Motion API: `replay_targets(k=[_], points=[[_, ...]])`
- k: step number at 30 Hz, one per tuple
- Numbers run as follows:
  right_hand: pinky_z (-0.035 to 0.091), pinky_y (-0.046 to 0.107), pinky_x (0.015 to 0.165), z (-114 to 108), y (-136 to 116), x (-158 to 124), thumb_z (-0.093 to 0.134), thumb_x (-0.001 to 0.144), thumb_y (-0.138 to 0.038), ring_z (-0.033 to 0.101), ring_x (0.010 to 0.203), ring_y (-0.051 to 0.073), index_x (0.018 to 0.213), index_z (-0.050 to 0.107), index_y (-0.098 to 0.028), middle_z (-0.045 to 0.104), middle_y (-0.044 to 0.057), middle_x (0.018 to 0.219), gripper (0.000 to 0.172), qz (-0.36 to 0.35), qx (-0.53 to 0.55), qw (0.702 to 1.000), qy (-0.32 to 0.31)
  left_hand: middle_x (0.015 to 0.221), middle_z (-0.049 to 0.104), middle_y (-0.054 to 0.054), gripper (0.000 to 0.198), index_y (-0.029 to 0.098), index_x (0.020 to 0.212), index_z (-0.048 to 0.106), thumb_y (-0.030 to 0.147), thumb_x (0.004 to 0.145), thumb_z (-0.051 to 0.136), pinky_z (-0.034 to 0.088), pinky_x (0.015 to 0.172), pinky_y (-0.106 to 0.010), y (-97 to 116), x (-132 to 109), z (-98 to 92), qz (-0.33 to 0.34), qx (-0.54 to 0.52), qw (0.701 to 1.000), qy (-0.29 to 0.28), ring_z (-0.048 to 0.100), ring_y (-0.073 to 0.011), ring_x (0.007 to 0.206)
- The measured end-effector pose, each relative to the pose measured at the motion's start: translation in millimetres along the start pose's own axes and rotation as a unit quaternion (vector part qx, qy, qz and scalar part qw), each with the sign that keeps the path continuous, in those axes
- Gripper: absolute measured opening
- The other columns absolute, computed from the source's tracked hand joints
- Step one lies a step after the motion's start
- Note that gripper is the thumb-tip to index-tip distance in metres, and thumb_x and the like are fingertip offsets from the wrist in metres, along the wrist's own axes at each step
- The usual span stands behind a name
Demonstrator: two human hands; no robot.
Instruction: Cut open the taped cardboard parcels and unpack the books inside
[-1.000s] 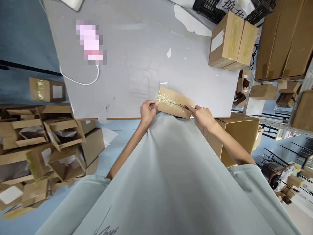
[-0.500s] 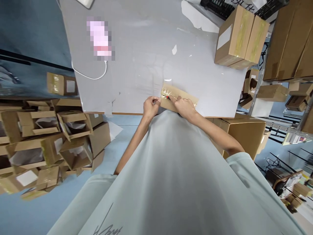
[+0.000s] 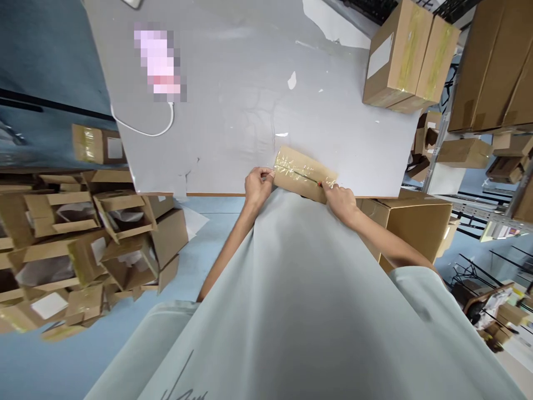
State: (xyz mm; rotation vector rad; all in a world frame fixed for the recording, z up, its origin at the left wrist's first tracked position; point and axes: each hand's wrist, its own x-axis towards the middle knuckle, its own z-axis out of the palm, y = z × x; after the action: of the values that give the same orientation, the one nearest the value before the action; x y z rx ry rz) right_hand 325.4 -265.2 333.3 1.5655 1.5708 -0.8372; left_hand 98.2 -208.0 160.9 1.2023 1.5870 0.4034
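Note:
A small taped cardboard box (image 3: 310, 161) lies at the near edge of the table, against my shirt. Clear, crinkled tape covers its top, and a dark line runs lengthwise along the middle. My left hand (image 3: 258, 184) is closed, thumb and fingers pinching the box's left end. Over the right end, my right hand (image 3: 342, 203) is closed around a small cutter (image 3: 320, 183). Only a red bit of it shows at the end of the dark line; the fingers hide the rest.
Two taped boxes (image 3: 410, 55) stand at the table's back right. A white cable (image 3: 160, 133) leads to a blurred pink object (image 3: 158, 58) at left. Opened cartons (image 3: 83, 233) pile up on the floor at left, and a large open box (image 3: 410, 225) stands below the right edge.
My right hand has slid rightward along the box with the cutter, from near the left end to the right end. A dark line now shows along the tape. My left hand stays put.

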Motion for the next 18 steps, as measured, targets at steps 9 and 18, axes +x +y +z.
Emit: replay_targets(k=[9, 18], points=[[0.060, 0.040, 0.086, 68.4, 99.8, -59.4, 0.047, 0.118, -0.026, 0.084, 0.108, 0.036, 0.162, 0.064, -0.028, 0.084, 0.021, 0.121, 0.047, 0.129, 0.058, 0.990, 0.019, 0.107, 0.081, -0.008, 0.011, 0.020, 0.097, 0.074, 0.026, 0.089, 0.070, 0.061, 0.097, -0.038, -13.2, 9.9, -8.1, 0.005, -0.011, 0.999, 0.040, 0.074, -0.0257, 0.102], [0.050, 0.030, 0.062, 125.4, 80.7, 48.9, 0.057, 0.093, -0.091, 0.062, 0.065, 0.021, 0.085, 0.055, -0.027, 0.061, 0.000, 0.069, 0.065, 0.118, 0.607, 0.740, 0.262, 0.098, 0.079, -0.006, 0.010, 0.021, 0.091, 0.074, 0.029, 0.085, 0.073, 0.062, 0.104, -0.040, -26.8, 22.4, -35.4, -0.044, -0.093, 0.993, 0.053, 0.074, -0.0221, 0.097]])
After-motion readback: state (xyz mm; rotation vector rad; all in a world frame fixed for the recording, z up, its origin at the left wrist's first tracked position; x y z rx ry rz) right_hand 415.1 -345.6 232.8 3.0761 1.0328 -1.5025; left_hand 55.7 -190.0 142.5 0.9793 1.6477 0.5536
